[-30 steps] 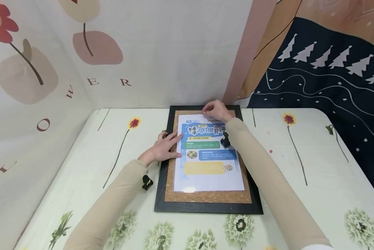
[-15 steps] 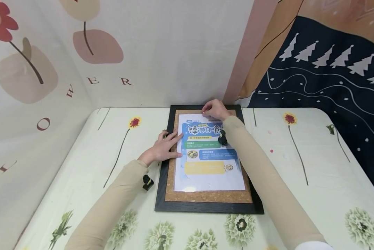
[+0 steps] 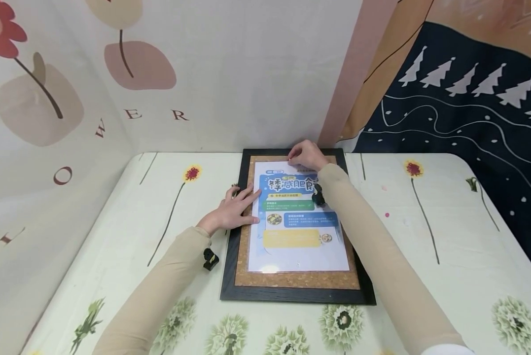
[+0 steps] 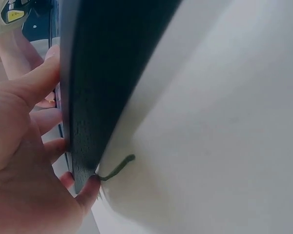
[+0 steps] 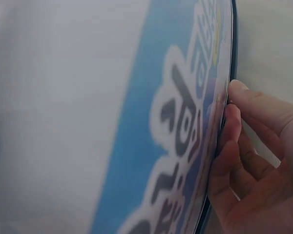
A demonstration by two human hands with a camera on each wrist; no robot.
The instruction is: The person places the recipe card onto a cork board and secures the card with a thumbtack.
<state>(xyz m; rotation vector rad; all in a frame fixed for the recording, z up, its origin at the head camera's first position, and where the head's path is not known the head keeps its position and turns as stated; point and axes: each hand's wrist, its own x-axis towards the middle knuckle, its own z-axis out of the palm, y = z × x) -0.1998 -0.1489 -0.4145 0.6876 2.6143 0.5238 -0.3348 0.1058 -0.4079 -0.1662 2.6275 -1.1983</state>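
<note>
A poster (image 3: pixel 298 256) printed in blue, green and yellow lies on a cork board (image 3: pixel 296 280) with a black frame (image 3: pixel 296 295). My left hand (image 3: pixel 230 211) rests spread over the left side, fingertips on the poster's left edge; in the left wrist view one fingertip (image 4: pixel 90 189) touches the outer side of the frame. At the top edge of the poster my right hand (image 3: pixel 308 155) pinches a tiny pin-like thing between thumb and forefinger. The fingers mostly hide it. In the right wrist view the bent fingers (image 5: pixel 232 122) are close against the poster's edge.
The board lies on a table (image 3: pixel 176 286) with a flower-printed cloth, its far side near a pale curtain (image 3: pixel 247 74). A dark tree-patterned cloth (image 3: pixel 460 118) hangs at the right. Black wrist cameras (image 3: pixel 210 259) sit on both sleeves.
The right wrist has shifted and turned slightly, while its fingertips stay at the same spot on the poster's top edge. The left hand holds its place.
</note>
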